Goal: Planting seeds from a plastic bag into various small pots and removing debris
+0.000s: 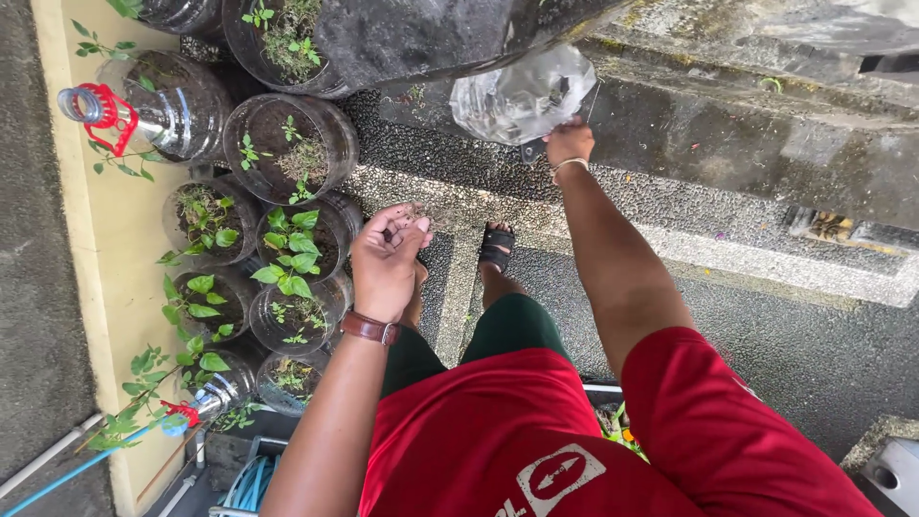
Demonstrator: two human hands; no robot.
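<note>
My left hand (386, 260) is cupped at the centre of the view, fingers curled around a small clump of soil and roots. It hovers just right of the cut plastic bottle planters (292, 249) with green seedlings. My right hand (569, 144) reaches forward and grips the lower edge of a clear crumpled plastic bottle (524, 94) lying on its side on the wet pavement. A dark tool tip shows under that hand. My sandalled foot (496, 247) stands between the two hands.
Several large clear bottle planters with soil line the yellow wall (120, 249) at left. One red-capped bottle (144, 105) lies sideways. A black bag (431, 33) sits at top. A blue hose (86, 464) and a coil lie bottom left.
</note>
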